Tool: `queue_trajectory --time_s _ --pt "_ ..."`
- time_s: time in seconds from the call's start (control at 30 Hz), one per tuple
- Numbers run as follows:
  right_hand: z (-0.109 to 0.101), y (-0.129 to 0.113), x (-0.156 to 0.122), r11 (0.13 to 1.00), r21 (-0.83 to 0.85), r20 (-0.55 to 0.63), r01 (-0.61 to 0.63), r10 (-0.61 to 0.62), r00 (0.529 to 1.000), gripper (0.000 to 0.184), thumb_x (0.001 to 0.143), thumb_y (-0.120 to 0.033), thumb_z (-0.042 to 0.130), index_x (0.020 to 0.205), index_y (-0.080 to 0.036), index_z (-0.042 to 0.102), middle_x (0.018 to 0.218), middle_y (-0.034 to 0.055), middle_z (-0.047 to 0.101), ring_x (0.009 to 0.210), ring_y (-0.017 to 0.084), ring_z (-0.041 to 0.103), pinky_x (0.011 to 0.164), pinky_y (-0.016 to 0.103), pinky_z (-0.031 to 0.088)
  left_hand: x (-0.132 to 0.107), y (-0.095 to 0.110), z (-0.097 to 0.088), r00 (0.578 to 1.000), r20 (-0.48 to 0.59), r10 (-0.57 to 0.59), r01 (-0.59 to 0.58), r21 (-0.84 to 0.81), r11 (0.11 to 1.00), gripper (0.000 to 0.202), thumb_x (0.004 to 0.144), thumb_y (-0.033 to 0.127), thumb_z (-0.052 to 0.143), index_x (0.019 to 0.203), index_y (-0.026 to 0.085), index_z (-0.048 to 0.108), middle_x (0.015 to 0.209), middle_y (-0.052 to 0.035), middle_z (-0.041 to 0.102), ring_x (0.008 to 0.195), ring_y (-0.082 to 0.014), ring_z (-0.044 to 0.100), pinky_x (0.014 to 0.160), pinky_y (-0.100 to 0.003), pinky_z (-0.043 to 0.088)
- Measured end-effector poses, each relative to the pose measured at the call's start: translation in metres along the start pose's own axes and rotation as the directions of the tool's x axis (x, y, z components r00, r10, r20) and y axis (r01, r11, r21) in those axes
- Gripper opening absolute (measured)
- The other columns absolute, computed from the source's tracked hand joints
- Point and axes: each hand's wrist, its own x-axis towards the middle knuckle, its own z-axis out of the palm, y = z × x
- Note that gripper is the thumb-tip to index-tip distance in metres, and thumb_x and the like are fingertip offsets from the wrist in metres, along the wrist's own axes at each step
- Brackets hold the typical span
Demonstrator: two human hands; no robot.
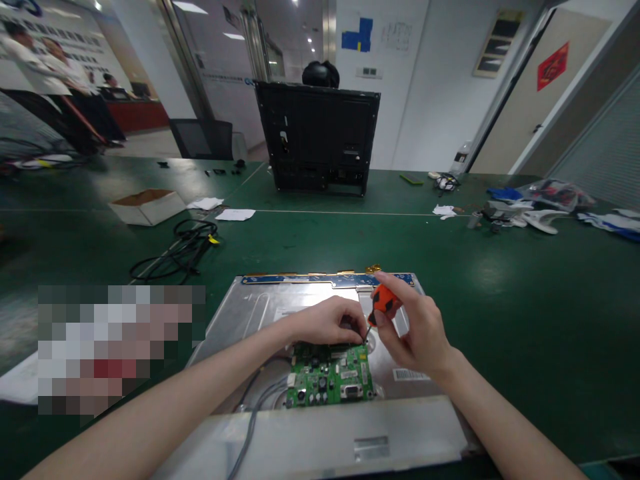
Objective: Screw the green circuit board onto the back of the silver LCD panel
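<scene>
A short screwdriver (pixel 385 300) with an orange and black handle is gripped in my right hand (pixel 417 327). Its thin shaft slants down to the upper right corner of a green circuit board (pixel 330 377). My left hand (pixel 333 321) is closed at that same corner, fingertips by the screwdriver's tip; whatever is pinched there is too small to make out. The board lies on the metal back of a display panel (pixel 260 300), which has a blue circuit strip (pixel 300 280) along its far edge. A grey cable (pixel 255 417) runs from the board's left side over the panel.
A black monitor housing (pixel 320 137) stands upright across the green table (pixel 500 313). Black cables (pixel 185 250) and an open cardboard box (pixel 147 207) lie to the left. Plastic bags (pixel 555 193) and small parts are at the right. People (pixel 60 73) stand in the left background.
</scene>
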Motion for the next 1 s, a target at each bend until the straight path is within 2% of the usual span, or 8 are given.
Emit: queue_trajectory --time_s 0.33,0.5,0.73,1.0 --pt "0.0046 0.0027 -0.0018 0.999 -0.03 -0.047 0.011 -0.012 0.999 0.05 0.088 -0.018 0.053 0.136 -0.022 0.037 0.074 -0.0015 0.059 0.056 0.012 0.053 0.048 0.023 0.044 -0.0001 0.0033 0.001 0.999 -0.035 0.003 -0.005 -0.049 0.999 0.004 0.078 0.015 0.07 0.075 0.015 0.067 0.074 0.0008 0.062 0.071 -0.0131 0.058 0.066 -0.022 0.045" --pt "0.0051 0.0043 -0.0021 1.0 -0.028 -0.029 0.011 -0.012 1.0 0.05 0.09 -0.019 0.054 0.136 -0.025 0.037 0.074 -0.0027 0.058 0.056 0.012 0.053 0.049 0.023 0.044 -0.0005 0.008 0.0011 0.999 -0.051 0.001 -0.004 -0.056 0.998 0.009 0.077 0.015 0.07 0.069 0.014 0.065 0.07 0.0014 0.061 0.066 -0.0116 0.055 0.063 -0.021 0.042" --pt "0.0006 0.0008 -0.0008 0.999 0.047 0.019 0.003 -0.004 1.0 0.054 0.086 -0.013 0.049 0.139 -0.019 0.036 0.09 0.0042 0.064 0.064 0.012 0.057 0.055 0.025 0.05 0.0001 0.0061 0.0004 1.0 -0.02 -0.011 0.011 -0.044 0.999 0.005 0.078 0.017 0.071 0.076 0.014 0.068 0.07 0.0015 0.062 0.068 -0.0126 0.057 0.065 -0.022 0.043" --pt "0.0033 0.0015 -0.0015 1.0 -0.021 -0.029 0.006 -0.007 1.0 0.049 0.088 -0.018 0.052 0.135 -0.021 0.038 0.081 0.0006 0.061 0.058 0.012 0.054 0.048 0.024 0.045 0.0 0.0058 0.0002 0.999 -0.025 -0.022 0.021 -0.021 1.0 0.006 0.079 0.018 0.071 0.075 0.015 0.068 0.071 0.0018 0.061 0.065 -0.0111 0.055 0.061 -0.02 0.042"
